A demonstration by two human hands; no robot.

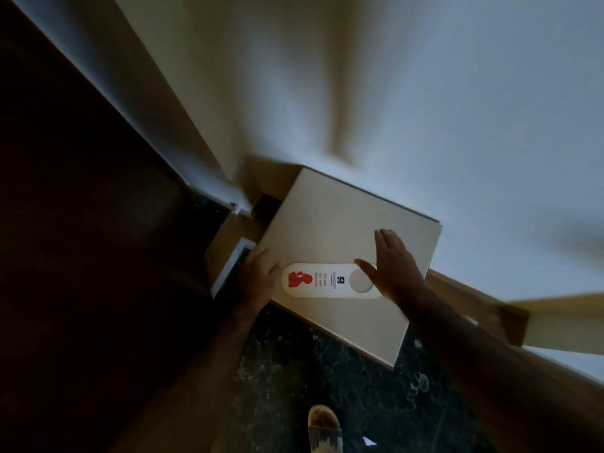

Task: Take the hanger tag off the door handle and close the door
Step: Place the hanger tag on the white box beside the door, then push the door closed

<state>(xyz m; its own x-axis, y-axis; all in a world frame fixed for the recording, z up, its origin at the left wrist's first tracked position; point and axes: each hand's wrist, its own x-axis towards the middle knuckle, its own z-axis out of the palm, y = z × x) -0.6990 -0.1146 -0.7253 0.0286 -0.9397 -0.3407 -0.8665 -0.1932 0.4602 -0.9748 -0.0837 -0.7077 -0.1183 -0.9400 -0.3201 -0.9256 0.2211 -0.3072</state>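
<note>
A white oval hanger tag [327,281] with a red figure at its left end and a round hole at its right end lies flat on a pale cream square table top [343,217]. My left hand [258,279] rests at the tag's left end, fingers at the table's edge. My right hand [392,266] hovers flat with fingers spread over the tag's hole end, thumb touching beside the hole. Neither hand grips the tag. The dark brown door [81,223] fills the left side; its handle is not visible.
A white wall [392,93] rises behind the table. The floor [327,371] is dark speckled stone, with my sandalled foot [323,426] on it. A wooden ledge [523,315] runs at the right. A small white-framed object [233,266] sits left of the table.
</note>
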